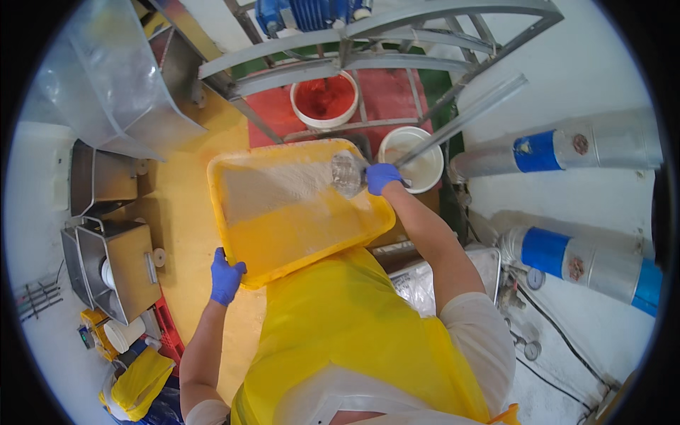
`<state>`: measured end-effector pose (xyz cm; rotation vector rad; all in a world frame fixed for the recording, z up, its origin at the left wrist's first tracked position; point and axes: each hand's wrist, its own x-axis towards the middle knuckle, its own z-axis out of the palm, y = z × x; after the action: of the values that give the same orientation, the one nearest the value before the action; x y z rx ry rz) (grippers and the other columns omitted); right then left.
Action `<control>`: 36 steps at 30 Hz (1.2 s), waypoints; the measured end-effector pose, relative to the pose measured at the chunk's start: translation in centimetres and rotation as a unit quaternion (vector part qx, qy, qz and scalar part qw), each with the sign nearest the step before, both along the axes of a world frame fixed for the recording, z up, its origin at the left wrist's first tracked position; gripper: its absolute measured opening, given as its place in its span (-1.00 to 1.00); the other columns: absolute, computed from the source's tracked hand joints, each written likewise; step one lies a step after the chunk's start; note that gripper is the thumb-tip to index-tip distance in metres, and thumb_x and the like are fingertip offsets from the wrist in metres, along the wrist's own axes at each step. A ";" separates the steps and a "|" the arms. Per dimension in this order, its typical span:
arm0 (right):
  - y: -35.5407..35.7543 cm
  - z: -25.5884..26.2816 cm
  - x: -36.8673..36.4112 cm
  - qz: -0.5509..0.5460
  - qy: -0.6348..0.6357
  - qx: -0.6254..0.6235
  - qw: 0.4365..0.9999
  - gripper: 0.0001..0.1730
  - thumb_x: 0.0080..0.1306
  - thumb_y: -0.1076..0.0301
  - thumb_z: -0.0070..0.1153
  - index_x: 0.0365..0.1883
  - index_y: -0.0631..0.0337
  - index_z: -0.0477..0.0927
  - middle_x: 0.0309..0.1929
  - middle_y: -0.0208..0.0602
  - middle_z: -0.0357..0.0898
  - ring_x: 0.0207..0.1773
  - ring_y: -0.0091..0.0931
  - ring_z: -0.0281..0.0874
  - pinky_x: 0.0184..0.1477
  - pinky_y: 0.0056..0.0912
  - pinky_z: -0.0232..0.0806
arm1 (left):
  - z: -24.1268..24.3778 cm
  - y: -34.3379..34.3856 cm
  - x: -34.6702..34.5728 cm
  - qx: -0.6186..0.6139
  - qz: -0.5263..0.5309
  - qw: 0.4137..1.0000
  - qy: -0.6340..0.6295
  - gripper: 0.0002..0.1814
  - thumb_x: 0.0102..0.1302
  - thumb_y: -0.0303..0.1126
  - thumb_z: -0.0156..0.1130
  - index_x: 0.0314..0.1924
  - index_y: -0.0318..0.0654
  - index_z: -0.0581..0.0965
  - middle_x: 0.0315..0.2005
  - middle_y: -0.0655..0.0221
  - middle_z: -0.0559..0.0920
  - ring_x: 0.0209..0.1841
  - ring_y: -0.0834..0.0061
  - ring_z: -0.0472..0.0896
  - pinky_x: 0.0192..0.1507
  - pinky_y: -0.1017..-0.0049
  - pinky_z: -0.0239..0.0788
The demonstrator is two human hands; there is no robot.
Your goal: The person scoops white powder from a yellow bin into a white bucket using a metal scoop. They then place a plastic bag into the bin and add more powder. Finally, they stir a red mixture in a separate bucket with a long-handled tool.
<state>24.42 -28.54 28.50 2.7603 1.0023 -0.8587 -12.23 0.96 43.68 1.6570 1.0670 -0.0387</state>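
Note:
A yellow plastic tub (297, 234) lies tilted before me, its near side against my yellow apron. Pale powder (265, 186) covers the far part of its bottom. My left hand (227, 276), in a blue glove, grips the tub's near left corner. My right hand (383, 178), also gloved in blue, is closed on the handle of a metal scoop (348, 174) over the tub's right side. Just right of that hand stands a white bucket (436, 172) with pale contents. Beyond the tub, another white bucket (325, 125) holds a red substance.
A metal frame (287, 71) carrying a blue motor (311, 13) rises at the far side. Silver-clad pipes with blue bands (536, 151) run along the right wall. Steel wheeled bins (130, 260) line the left. A metal cart (489, 268) is close on my right.

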 end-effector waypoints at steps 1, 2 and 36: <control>0.0 0.7 0.6 -0.011 0.036 0.008 0.999 -0.69 0.20 0.23 0.10 -0.17 0.19 0.69 -0.13 0.00 0.68 -0.04 -0.09 0.65 0.00 -0.03 0.48 | 0.3 -0.3 -0.6 0.014 0.004 1.000 0.006 -0.54 0.01 -0.63 0.19 -0.01 -0.46 0.40 -0.33 0.14 0.66 -0.39 0.42 0.65 -0.30 0.46 0.52; 0.3 1.0 1.1 -0.021 0.073 0.015 0.997 -0.66 0.19 0.21 0.09 -0.16 0.20 0.69 -0.11 0.01 0.68 -0.03 -0.08 0.65 0.02 -0.03 0.47 | 0.5 -0.6 -1.1 0.028 0.008 0.999 0.013 -0.54 0.01 -0.62 0.19 -0.01 -0.46 0.40 -0.32 0.14 0.66 -0.39 0.42 0.65 -0.29 0.46 0.52; 1.0 -1.8 -4.2 -0.023 0.235 0.299 0.924 -0.61 0.17 0.08 0.23 -0.10 0.07 0.68 -0.17 -0.09 0.70 -0.12 -0.16 0.65 -0.04 -0.19 0.46 | -2.0 5.4 3.7 0.004 0.006 0.998 0.058 -0.45 0.00 -0.54 0.18 0.07 -0.51 0.38 -0.18 0.07 0.65 -0.21 0.33 0.67 -0.15 0.42 0.52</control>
<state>20.19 -27.57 26.73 3.1393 1.4956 -1.4908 -8.50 6.35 41.71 1.6726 1.1648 -0.1244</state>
